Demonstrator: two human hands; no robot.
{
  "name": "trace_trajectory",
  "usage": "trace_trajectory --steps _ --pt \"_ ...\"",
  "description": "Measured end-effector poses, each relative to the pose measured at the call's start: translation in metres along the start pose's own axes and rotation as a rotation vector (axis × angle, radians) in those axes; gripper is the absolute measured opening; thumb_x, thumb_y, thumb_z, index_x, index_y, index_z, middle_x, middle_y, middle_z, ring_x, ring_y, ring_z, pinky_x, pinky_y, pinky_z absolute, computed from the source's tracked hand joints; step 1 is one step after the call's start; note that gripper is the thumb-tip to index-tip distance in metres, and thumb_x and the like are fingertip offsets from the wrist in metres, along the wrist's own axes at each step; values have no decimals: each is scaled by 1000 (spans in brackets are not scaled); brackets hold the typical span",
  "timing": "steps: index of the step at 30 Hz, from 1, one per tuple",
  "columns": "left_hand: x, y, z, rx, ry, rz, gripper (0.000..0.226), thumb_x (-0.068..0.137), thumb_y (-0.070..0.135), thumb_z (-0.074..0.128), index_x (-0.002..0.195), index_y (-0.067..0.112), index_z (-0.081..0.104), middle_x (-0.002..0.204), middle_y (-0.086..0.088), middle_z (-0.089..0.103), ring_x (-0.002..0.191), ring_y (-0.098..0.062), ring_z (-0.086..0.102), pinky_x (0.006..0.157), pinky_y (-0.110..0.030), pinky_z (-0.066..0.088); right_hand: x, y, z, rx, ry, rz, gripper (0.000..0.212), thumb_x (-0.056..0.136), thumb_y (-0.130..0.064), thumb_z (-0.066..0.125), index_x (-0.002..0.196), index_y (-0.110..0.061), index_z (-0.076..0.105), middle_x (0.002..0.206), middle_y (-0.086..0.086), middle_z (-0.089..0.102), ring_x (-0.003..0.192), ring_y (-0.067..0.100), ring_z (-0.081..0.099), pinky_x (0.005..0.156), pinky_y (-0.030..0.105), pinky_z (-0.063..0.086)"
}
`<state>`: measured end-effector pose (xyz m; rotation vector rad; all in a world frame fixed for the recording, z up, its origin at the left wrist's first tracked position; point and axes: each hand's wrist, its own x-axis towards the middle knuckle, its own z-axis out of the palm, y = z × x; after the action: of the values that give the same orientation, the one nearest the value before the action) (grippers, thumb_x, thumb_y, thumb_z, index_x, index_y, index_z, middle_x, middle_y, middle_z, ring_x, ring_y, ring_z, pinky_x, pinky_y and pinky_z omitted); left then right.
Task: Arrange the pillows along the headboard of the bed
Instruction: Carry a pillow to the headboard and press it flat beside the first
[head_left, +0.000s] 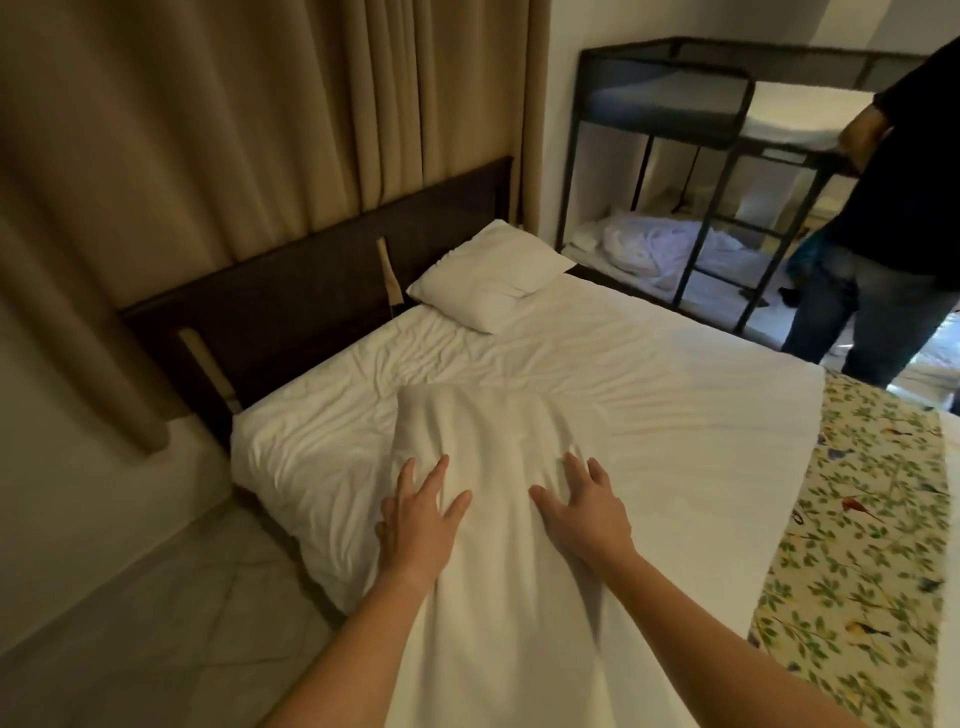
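1. Pressing flat: left hand (418, 525) and right hand (582, 506) are spread open on the near pillow (498, 467), mid-bed.
2. Far pillow (488, 278) is placed against the headboard (311, 306).
3. Near pillow judged not yet placed.

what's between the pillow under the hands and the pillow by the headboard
Only bare, wrinkled white sheet lies between the near pillow and the far pillow, as the head view shows.

Matt white cloth, creased, on the near pillow (483, 467), far pillow (491, 273) and bed sheet (649, 374); dark matt wood headboard (291, 312); leaf-printed woven runner (862, 545); heavy beige cloth curtains (208, 130); black matt metal bunk frame (727, 140); smooth floor tiles (130, 623)
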<state>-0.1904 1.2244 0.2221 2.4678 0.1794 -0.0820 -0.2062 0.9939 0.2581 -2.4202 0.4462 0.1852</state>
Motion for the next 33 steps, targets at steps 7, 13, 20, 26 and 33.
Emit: trace_trajectory --steps 7,13,20,26,33 --pt "58 -13 -22 14 35 -49 63 95 72 50 153 58 32 170 11 13 142 -35 32 112 -59 32 53 -49 17 -14 -30 -36 91 86 -80 53 163 -39 28 174 0 18 143 42 45 115 57 40" --pt "112 -27 -46 20 45 -53 63 96 71 48 155 54 31 170 9 13 141 -34 34 113 -58 35 93 -94 32 -34 -44 -50 90 88 -78 53 163 -37 27 174 2 17 142 44 45 114 58 40" --pt "205 -68 -77 45 -19 -7 65 97 70 47 157 53 30 170 6 15 142 -35 35 110 -55 35 145 -160 77 -38 0 2 87 87 -78 53 160 -40 28 173 2 19 138 45 48 113 59 41" --pt "297 -114 -124 71 -112 66 63 97 70 47 156 52 31 171 5 16 144 -36 32 113 -57 33 184 -236 129 -13 73 96 87 85 -80 51 160 -41 28 173 0 19 138 43 49 111 58 43" --pt "389 -149 -170 111 -187 156 63 96 70 47 155 54 32 170 7 18 142 -36 33 114 -58 33 217 -308 173 48 137 187 87 83 -80 51 159 -43 29 173 -1 19 139 42 49 111 57 44"
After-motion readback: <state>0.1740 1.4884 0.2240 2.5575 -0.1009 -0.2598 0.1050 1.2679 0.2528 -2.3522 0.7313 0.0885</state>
